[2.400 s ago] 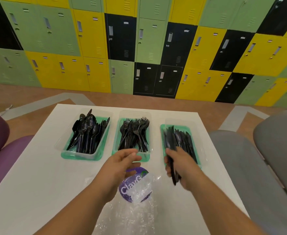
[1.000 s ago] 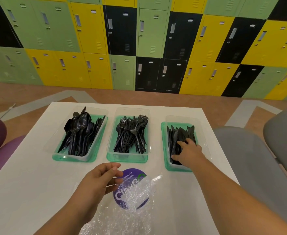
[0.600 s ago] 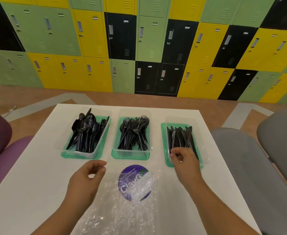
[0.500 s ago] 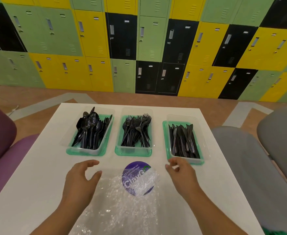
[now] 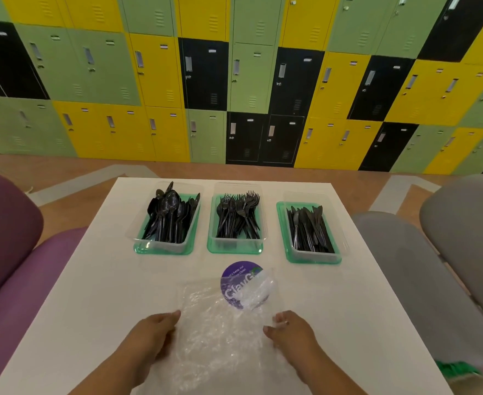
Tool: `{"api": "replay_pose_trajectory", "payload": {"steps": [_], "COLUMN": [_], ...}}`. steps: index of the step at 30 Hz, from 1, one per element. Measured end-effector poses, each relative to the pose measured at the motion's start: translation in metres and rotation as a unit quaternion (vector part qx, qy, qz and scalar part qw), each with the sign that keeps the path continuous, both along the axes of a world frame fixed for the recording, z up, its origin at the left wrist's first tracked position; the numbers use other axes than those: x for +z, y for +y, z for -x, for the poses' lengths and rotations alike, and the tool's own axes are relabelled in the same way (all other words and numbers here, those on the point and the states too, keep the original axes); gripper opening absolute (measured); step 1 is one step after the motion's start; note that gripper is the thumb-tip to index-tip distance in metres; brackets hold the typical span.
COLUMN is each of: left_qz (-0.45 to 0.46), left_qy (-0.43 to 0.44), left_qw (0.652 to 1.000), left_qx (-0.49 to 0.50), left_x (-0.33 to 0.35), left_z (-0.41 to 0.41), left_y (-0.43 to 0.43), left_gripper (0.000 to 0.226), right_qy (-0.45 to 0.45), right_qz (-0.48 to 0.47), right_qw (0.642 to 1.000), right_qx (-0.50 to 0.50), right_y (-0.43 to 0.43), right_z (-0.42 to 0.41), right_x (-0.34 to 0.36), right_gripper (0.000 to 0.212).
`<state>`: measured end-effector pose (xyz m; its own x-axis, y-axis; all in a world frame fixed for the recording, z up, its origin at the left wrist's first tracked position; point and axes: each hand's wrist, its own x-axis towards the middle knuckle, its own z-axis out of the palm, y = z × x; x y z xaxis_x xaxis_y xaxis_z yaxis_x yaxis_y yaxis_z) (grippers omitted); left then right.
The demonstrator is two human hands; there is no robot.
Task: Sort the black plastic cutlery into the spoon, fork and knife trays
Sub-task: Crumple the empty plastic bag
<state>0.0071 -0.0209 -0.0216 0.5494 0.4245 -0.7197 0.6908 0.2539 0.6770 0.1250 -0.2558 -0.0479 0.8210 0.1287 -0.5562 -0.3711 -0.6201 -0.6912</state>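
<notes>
Green, yellow and black lockers (image 5: 154, 69) stand behind a white table (image 5: 92, 295). Black cutlery (image 5: 169, 218) fills three trays in a row: spoon tray (image 5: 163, 248) left, fork tray (image 5: 236, 248) middle, knife tray (image 5: 314, 257) right. Nearer, a crumpled clear plastic bag (image 5: 220, 334) partly covers a purple sticker (image 5: 239, 276). The left hand (image 5: 152, 334) and right hand (image 5: 293, 334) touch its side edges with loosely curled fingers. I cannot tell whether they pinch it.

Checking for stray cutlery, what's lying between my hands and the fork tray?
Head view: the crumpled clear plastic bag and a purple round sticker partly under it; no loose cutlery shows.
</notes>
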Motion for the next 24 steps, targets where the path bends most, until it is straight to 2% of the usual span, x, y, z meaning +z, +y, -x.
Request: {"api": "replay_pose_trajectory", "payload": {"steps": [3, 7, 12, 15, 17, 19, 20, 21, 22, 24], "left_qz": [0.073, 0.091, -0.011, -0.099, -0.154, -0.189, -0.201, -0.210, -0.213, -0.207], "left_qy": [-0.016, -0.092, -0.148, -0.179, -0.209, -0.230, -0.238, -0.246, -0.253, -0.269], "left_qw": [0.997, 0.991, 0.988, 0.973, 0.957, 0.942, 0.935, 0.929, 0.924, 0.917], "left_qx": [0.023, 0.023, 0.044, 0.102, 0.129, 0.153, 0.167, 0.180, 0.193, 0.208], "left_x": [0.003, 0.008, 0.017, 0.023, 0.030, 0.034, 0.037, 0.039, 0.042, 0.048], "left_z": [0.003, 0.008, 0.006, 0.000, -0.002, -0.004, -0.005, -0.006, -0.007, -0.009], "left_y": [-0.001, -0.004, -0.009, -0.012, -0.014, -0.015, -0.017, -0.018, -0.020, -0.026], "left_gripper": [0.033, 0.028, 0.012, 0.015, 0.015, 0.014, 0.014, 0.014, 0.014, 0.014], "right_qy": [0.036, 0.034, -0.045, -0.074, -0.055, 0.005, 0.041, 0.069, 0.092, 0.117], "right_qz": [-0.081, -0.159, -0.182, -0.230, -0.317, -0.395, -0.412, -0.417, -0.410, -0.393], "right_qw": [0.995, 0.987, 0.982, 0.970, 0.937, 0.893, 0.885, 0.888, 0.896, 0.905], "right_qx": [-0.035, -0.019, 0.003, -0.035, -0.134, -0.215, -0.213, -0.183, -0.142, -0.113], "right_y": [-0.001, -0.007, -0.007, 0.000, 0.007, 0.013, 0.017, 0.023, 0.029, 0.046], "right_z": [0.006, 0.008, 0.009, 0.011, 0.016, 0.025, 0.031, 0.040, 0.050, 0.062], "right_x": [0.008, 0.033, 0.066, 0.076, 0.079, 0.077, 0.075, 0.075, 0.075, 0.078], "right_gripper": [0.014, 0.011, 0.013, 0.007, 0.020, 0.064, 0.088, 0.101, 0.100, 0.069]}}
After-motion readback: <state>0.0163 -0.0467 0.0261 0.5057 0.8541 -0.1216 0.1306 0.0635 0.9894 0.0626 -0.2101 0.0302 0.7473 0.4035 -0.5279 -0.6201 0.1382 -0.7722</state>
